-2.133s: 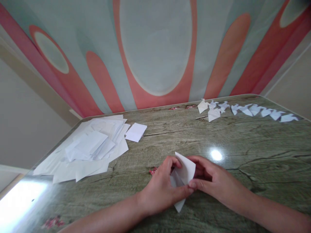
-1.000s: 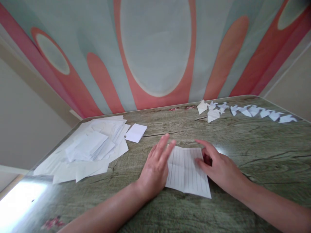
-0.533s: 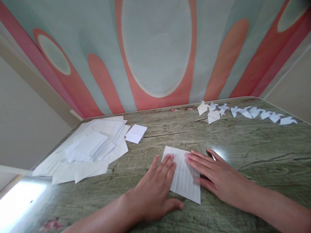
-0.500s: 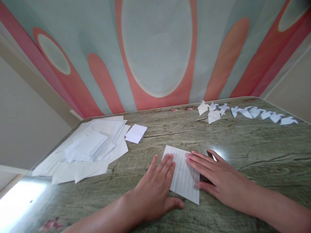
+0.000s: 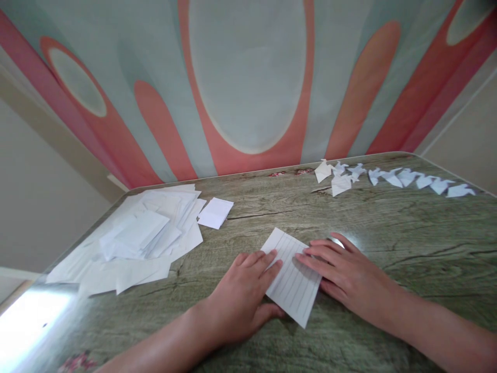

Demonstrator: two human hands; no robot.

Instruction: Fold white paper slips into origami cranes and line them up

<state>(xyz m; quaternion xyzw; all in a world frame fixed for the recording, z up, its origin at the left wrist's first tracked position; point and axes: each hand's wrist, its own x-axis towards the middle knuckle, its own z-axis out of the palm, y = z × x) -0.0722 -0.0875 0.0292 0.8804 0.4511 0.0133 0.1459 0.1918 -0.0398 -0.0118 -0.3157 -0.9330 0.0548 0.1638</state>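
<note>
has turned the lined sheet (image 5: 292, 285) slightly clockwise since the earlier frame, right of the paper pile (image 5: 143, 233). rests the left hand (image 5: 243, 292) on the edge nearer the pile, fingers together, thumb apart, the right hand (image 5: 347, 272) on the edge farther from it, fingers loosely spread, seemingly to steady the sheet.

With the sheet (image 5: 294, 282) as the clock's centre and twelve towards the wall (image 5: 252, 77), the left hand (image 5: 248, 295) lies at nine, the right hand (image 5: 341, 274) at three, fingers of both on the sheet. On the tabletop (image 5: 267, 207), the paper pile (image 5: 143, 238) spreads at ten; the small stack (image 5: 216, 213) sits just beside it, at eleven. Folded figures (image 5: 407, 177) run from one to two, near the tabletop's far edge.
</note>
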